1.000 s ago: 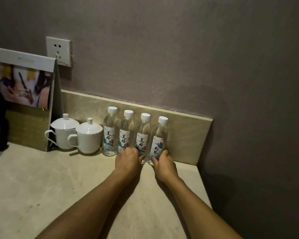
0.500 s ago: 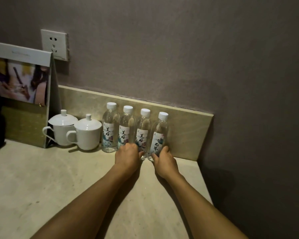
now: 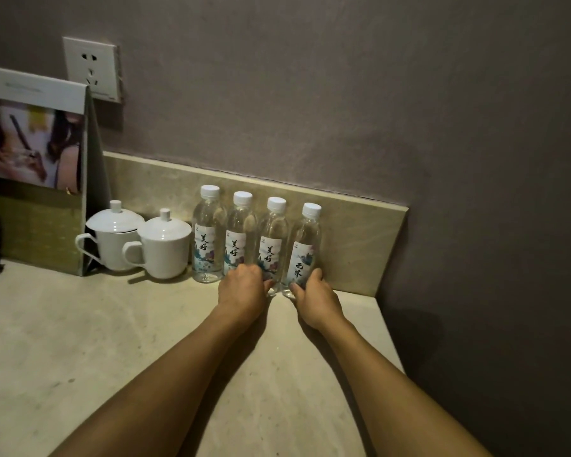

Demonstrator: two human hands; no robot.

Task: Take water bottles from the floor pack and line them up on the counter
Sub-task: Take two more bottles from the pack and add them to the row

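Head view: four water bottles stand upright in a row at the centre of the frame, on the counter (image 3: 80, 341) and close against its low stone backsplash (image 3: 353, 239). Each has a white cap and a printed label. From left to right they are bottle one (image 3: 208, 232), bottle two (image 3: 239, 232), bottle three (image 3: 272, 239) and bottle four (image 3: 305, 245), standing just beside one another.

Both forearms reach in from the bottom edge. Left hand (image 3: 244, 291) sits at the base of bottles two and three, knuckles up, fingers curled round the foot of bottle two, with its thumb against the base of bottle three; the fingertips are hidden behind the hand, so how firmly it grasps I cannot tell. Right hand (image 3: 314, 298) grasps the bottom of bottle four, thumb on the near left side and fingers wrapped round the right side.

Left of the bottles, two white lidded cups (image 3: 160, 249) stand side by side, handles to the left, the nearer one just beside bottle one. Farther left, a folded card stand (image 3: 33, 143) with a blurred photo rises at the frame's left edge. On the grey wall in the upper left is a white socket (image 3: 91, 67).
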